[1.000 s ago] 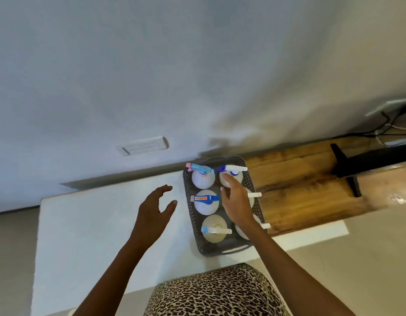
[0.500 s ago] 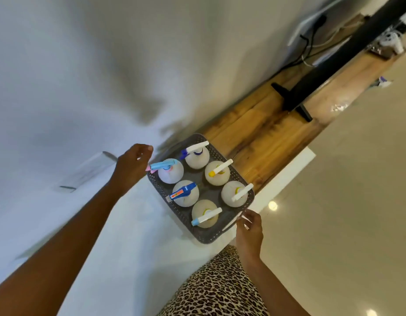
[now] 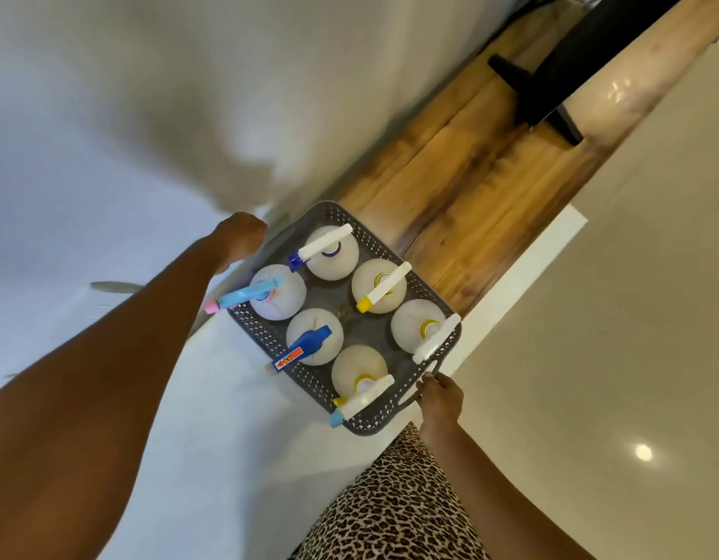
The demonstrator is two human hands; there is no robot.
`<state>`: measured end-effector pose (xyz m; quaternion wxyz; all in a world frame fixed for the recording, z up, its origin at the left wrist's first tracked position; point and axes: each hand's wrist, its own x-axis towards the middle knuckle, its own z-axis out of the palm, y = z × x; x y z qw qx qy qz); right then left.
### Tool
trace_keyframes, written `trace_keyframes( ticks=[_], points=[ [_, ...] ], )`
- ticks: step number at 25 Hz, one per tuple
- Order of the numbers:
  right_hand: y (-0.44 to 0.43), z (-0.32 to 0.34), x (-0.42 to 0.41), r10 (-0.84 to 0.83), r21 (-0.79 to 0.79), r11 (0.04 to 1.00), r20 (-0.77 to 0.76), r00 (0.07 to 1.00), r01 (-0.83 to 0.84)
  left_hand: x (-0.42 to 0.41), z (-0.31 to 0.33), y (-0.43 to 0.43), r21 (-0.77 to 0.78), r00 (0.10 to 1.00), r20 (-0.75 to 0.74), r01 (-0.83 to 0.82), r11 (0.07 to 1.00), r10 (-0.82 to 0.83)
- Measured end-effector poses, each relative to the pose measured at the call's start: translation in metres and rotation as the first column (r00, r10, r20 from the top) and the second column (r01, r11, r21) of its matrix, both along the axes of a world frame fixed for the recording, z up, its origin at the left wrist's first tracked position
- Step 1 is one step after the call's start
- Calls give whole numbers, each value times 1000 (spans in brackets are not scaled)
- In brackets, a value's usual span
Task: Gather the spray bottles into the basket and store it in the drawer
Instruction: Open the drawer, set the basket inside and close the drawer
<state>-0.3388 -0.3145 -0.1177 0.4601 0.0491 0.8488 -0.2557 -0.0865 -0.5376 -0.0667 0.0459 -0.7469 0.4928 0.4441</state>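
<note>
A dark grey perforated basket (image 3: pixel 424 293) holds several white spray bottles (image 3: pixel 315 337) with coloured nozzles, all upright. It sits at the corner of a white cabinet top (image 3: pixel 212 418). My left hand (image 3: pixel 238 238) is curled at the basket's far end, its fingers hidden behind the rim. At the near end my right hand (image 3: pixel 438 400) is closed on the basket's handle. No drawer shows in this view.
A wooden shelf (image 3: pixel 471 183) runs along the wall beyond the basket, with a black stand (image 3: pixel 551 86) on it. The wall (image 3: pixel 148 95) is close on the left. Glossy beige floor (image 3: pixel 612 357) lies to the right. My leopard-print clothing (image 3: pixel 390 507) is below.
Both hands left the bottle tops and went to the two ends of the basket. Since half a second ago the basket appears larger and closer, and my view has tilted further.
</note>
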Motion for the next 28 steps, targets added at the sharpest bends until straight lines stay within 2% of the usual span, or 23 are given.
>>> trace_keyframes(
  ticks=[5,8,12,19,24,28],
  points=[
    [0,-7,-12,-144,-79,984,149,978,157,6,-46,4,117,994,47,91,989,-97],
    [1,-11,-18,-155,-84,981,213,965,176,7,-52,9,98,1000,0,-2,995,2],
    [-4,-11,-23,-146,-96,981,214,966,170,8,-44,25,45,995,-38,-88,995,90],
    [-18,5,-39,46,-160,987,208,977,-13,38,-11,90,-13,953,-70,-296,955,295],
    [-26,24,-31,258,-277,938,163,952,-207,67,7,164,-101,821,-144,-568,817,553],
    [-12,42,-16,402,-337,875,108,909,-347,86,18,254,-146,746,-176,-666,732,643]
  ],
)
